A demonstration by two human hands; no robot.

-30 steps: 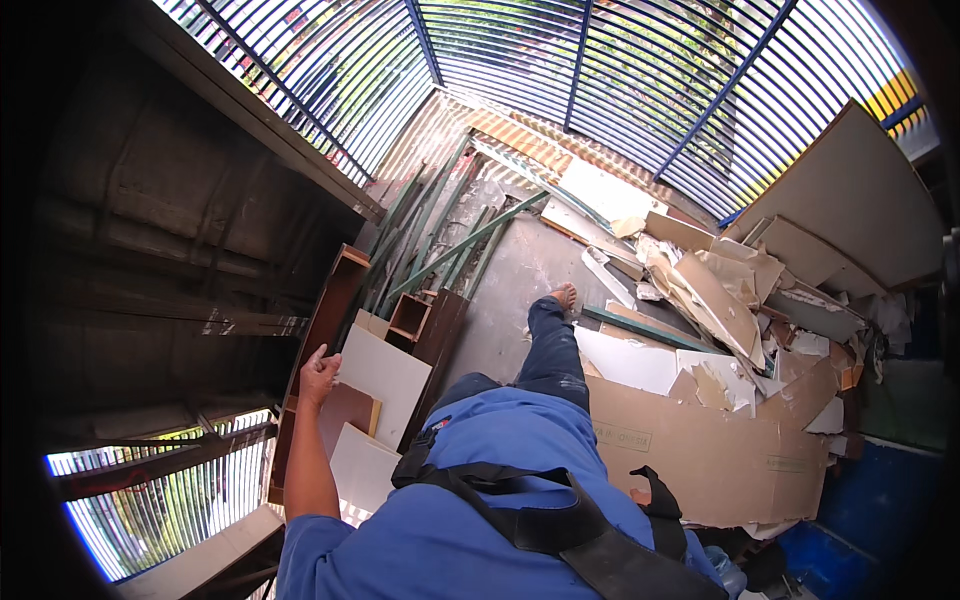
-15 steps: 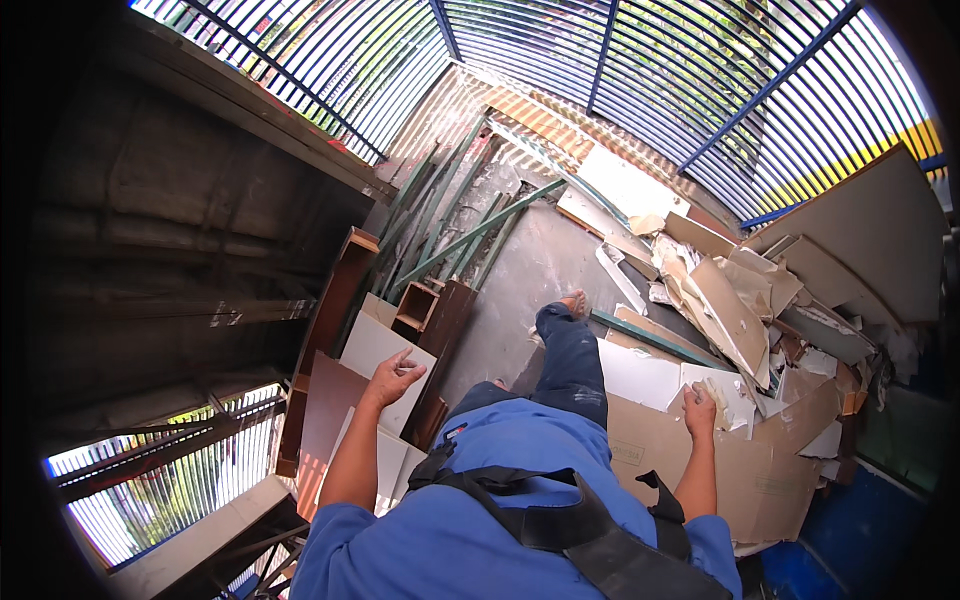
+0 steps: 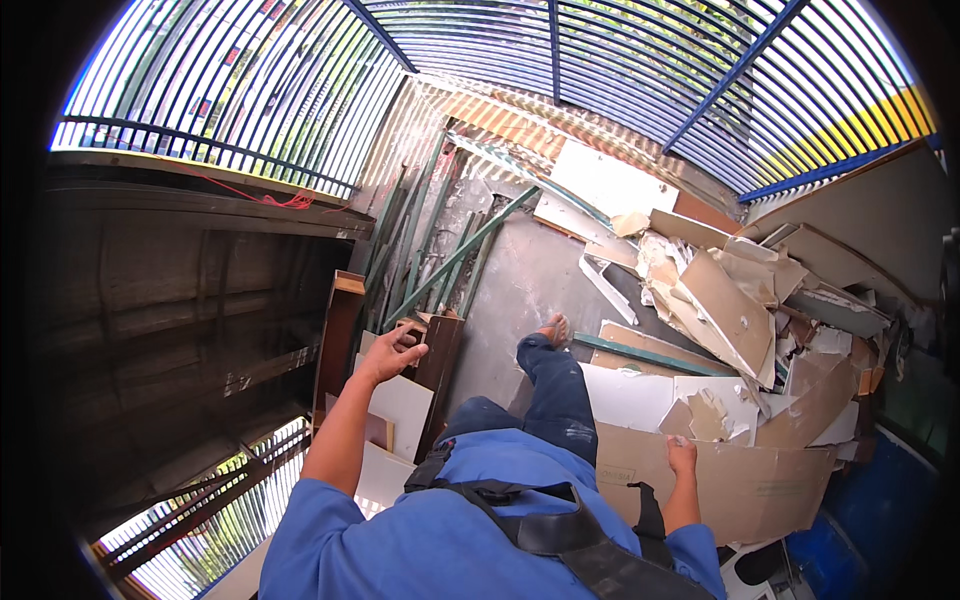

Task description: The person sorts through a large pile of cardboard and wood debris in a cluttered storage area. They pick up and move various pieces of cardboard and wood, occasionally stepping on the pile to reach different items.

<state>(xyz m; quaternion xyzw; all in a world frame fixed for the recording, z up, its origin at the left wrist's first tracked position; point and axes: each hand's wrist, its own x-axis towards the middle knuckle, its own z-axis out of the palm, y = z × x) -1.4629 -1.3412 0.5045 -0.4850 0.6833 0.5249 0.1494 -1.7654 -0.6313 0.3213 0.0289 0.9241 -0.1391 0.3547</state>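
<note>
My left hand (image 3: 392, 354) is raised over the left side with its fingers apart and nothing in them. Just beyond and below it are a dark brown wooden box (image 3: 414, 331) and a dark brown board (image 3: 440, 368), which it does not appear to grip. White panels (image 3: 402, 405) lean beneath my left wrist. On the right, my right hand (image 3: 681, 455) hangs with curled fingers above a large sheet of brown cardboard (image 3: 730, 478). Nothing shows in that hand. Whether it touches the cardboard I cannot tell.
A heap of broken boards and torn panels (image 3: 720, 300) fills the right side. Green bars (image 3: 465, 245) lie at the far left of the grey floor (image 3: 500, 290), and another green bar (image 3: 650, 354) lies ahead of my legs. Blue railings (image 3: 560, 60) enclose the far side.
My view has turned and shifted. The left hand has moved forward, from over the white panel to near the wooden box. The right hand has dropped lower, toward my body, over the cardboard.
</note>
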